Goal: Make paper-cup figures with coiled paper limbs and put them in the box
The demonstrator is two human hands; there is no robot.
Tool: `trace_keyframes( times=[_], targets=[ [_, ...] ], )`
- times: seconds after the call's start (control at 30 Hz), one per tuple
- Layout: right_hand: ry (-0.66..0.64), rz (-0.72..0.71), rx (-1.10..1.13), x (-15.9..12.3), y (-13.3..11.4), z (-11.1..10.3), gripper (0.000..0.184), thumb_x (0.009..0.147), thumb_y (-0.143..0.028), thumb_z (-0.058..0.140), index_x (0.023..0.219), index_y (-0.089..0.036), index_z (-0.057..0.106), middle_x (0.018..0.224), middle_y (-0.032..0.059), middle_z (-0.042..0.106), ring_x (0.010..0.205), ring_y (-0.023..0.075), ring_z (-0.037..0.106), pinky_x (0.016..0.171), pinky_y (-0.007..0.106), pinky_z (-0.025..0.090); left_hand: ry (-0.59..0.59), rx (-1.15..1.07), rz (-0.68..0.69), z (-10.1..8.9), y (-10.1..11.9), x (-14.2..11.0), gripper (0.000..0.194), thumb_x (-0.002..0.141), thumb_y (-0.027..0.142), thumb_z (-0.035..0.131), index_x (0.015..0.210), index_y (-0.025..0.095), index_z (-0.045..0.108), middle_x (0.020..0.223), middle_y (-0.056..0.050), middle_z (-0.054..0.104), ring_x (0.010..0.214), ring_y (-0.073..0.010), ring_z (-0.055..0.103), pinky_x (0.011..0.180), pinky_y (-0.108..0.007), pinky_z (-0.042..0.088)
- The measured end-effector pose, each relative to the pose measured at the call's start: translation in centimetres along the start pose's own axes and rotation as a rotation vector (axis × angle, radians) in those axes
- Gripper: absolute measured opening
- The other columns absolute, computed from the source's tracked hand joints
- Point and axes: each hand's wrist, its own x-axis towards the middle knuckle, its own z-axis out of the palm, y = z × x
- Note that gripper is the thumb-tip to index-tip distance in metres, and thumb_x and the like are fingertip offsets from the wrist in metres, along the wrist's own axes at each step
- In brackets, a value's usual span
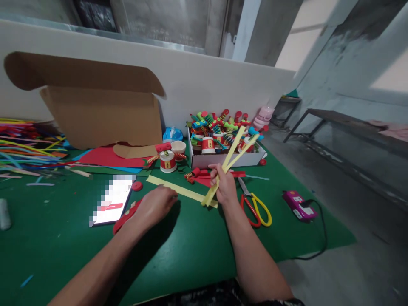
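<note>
Pale yellow paper strips [233, 148] are gripped in my right hand [225, 185], their upper ends fanned apart and a lower end reaching to the table. Another yellow paper strip [178, 190] lies flat between my hands. Just below that strip is my left hand [159, 202], palm down with curled fingers; anything inside them is hidden. Under my left wrist lies a red piece [126, 216], partly covered. Scissors [251, 208] with one red and one yellow handle rest beside my right forearm. A small red figure [196, 174] lies behind the flat strip.
A white box [219, 160] full of colourful paper-cup figures stands at the back. Left of it are a cup figure [168, 161] and an open cardboard box [105, 114]. A lit tablet [113, 199] lies left; a purple device [299, 206] with a cable lies right.
</note>
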Motion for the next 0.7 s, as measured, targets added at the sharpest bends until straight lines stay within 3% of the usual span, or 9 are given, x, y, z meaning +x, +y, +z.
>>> trace_keyframes(
  times=[0.13,0.27,0.33,0.43,0.5,0.57,0.63,0.7],
  targets=[
    [-0.057,0.071,-0.044,-0.2,0.0,0.1,0.03,0.076,-0.044,0.071,0.074,-0.014,0.065,0.048,-0.0069,0.048,0.035,0.0021,0.034,0.032,0.014,0.026,0.062,0.313,0.107,1.0,1.6,2.2,0.026,0.078,0.006,0.047,0.077,0.014,0.071,0.084,-0.017,0.069,0.089,-0.0287,0.061,0.074,-0.035,0.043],
    [-0.091,0.092,-0.03,-0.5,0.0,0.6,0.029,0.074,-0.041,0.072,0.072,-0.013,0.064,0.047,-0.0069,0.047,0.035,0.0022,0.033,0.032,0.014,0.024,0.098,0.267,0.15,2.7,2.0,4.1,0.026,0.076,0.002,0.05,0.068,0.016,0.069,0.074,-0.015,0.068,0.082,-0.028,0.062,0.072,-0.035,0.043],
    [-0.027,0.013,0.027,-0.2,-0.6,0.3,0.03,0.075,-0.042,0.071,0.071,-0.014,0.062,0.046,-0.0075,0.046,0.034,0.002,0.032,0.032,0.014,0.023,0.125,0.247,0.137,2.9,1.7,4.6,0.025,0.076,0.004,0.051,0.065,0.018,0.069,0.071,-0.013,0.068,0.078,-0.0261,0.062,0.07,-0.033,0.042],
    [0.178,-0.219,0.153,0.4,-2.0,-0.7,0.033,0.079,-0.046,0.065,0.069,-0.016,0.058,0.044,-0.0091,0.042,0.033,0.0017,0.028,0.032,0.014,0.022,0.19,0.208,0.044,1.8,0.8,4.8,0.024,0.08,0.012,0.05,0.067,0.018,0.07,0.074,-0.013,0.068,0.074,-0.0239,0.062,0.064,-0.03,0.04],
    [0.296,-0.345,0.203,0.7,-2.6,-1.3,0.034,0.083,-0.047,0.061,0.068,-0.017,0.056,0.043,-0.0097,0.04,0.033,0.0019,0.028,0.032,0.014,0.021,0.32,0.082,-0.03,0.0,0.5,4.5,0.024,0.083,0.02,0.049,0.072,0.018,0.07,0.078,-0.012,0.069,0.073,-0.0236,0.062,0.062,-0.029,0.038],
    [0.313,-0.338,0.194,0.7,-2.5,-1.3,0.033,0.084,-0.044,0.059,0.068,-0.017,0.056,0.043,-0.0093,0.041,0.033,0.0021,0.028,0.032,0.014,0.021,0.512,-0.169,-0.046,-2.1,0.6,3.9,0.024,0.084,0.03,0.049,0.08,0.019,0.07,0.08,-0.009,0.07,0.072,-0.0215,0.061,0.063,-0.028,0.04],
    [0.205,-0.192,0.136,0.3,-1.6,-0.6,0.03,0.083,-0.041,0.062,0.068,-0.015,0.059,0.045,-0.0072,0.046,0.033,0.0022,0.031,0.032,0.014,0.023,0.612,-0.501,-0.04,-4.2,1.5,3.0,0.027,0.082,0.04,0.052,0.082,0.018,0.068,0.073,-0.005,0.068,0.067,-0.0174,0.059,0.062,-0.026,0.042],
    [0.001,0.017,0.064,-0.5,-0.3,0.4,0.027,0.081,-0.038,0.067,0.07,-0.013,0.063,0.051,-0.0032,0.055,0.037,0.0038,0.041,0.035,0.015,0.031,0.506,-0.834,-0.034,-5.7,2.6,2.1,0.029,0.075,0.045,0.06,0.076,0.016,0.062,0.06,-0.001,0.061,0.055,-0.014,0.056,0.053,-0.024,0.04]
  ],
)
